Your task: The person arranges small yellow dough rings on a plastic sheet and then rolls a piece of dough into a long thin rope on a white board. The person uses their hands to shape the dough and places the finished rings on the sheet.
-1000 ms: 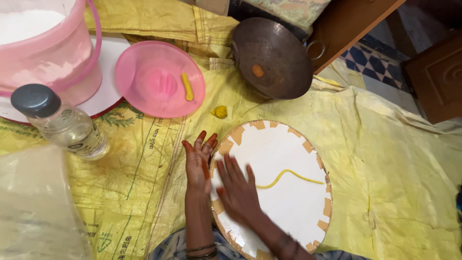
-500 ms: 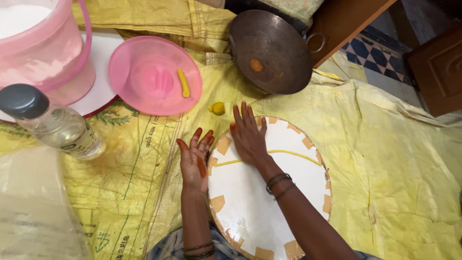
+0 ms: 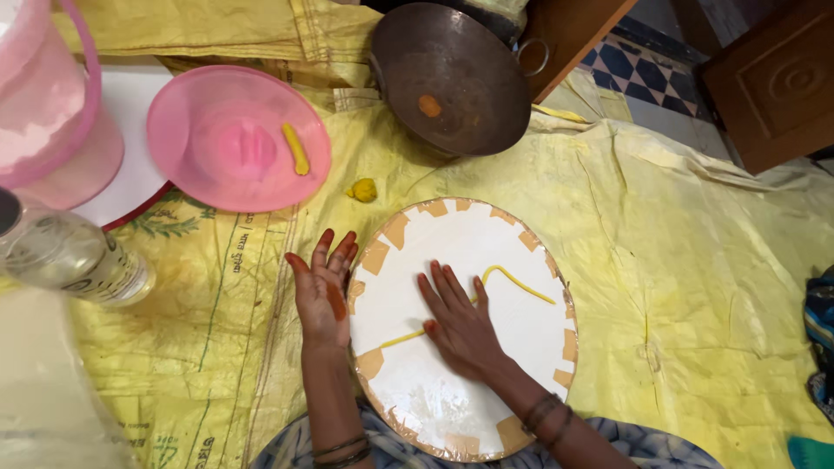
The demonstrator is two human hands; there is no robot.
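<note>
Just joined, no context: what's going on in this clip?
A person is rolling a thin yellow dough strand under the flat right hand on a round white board. The left hand rests on the board's left edge. A small dough ball, a pink lid with another dough piece, and a dark pan lie beyond.

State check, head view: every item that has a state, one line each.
Right hand: flat, palm pressing on yellow dough strand.
Left hand: open, resting at round white board edge.
Pink lid: off, holds a dough stick.
Bottle: lying down.
Metal pan: upside down.
</note>
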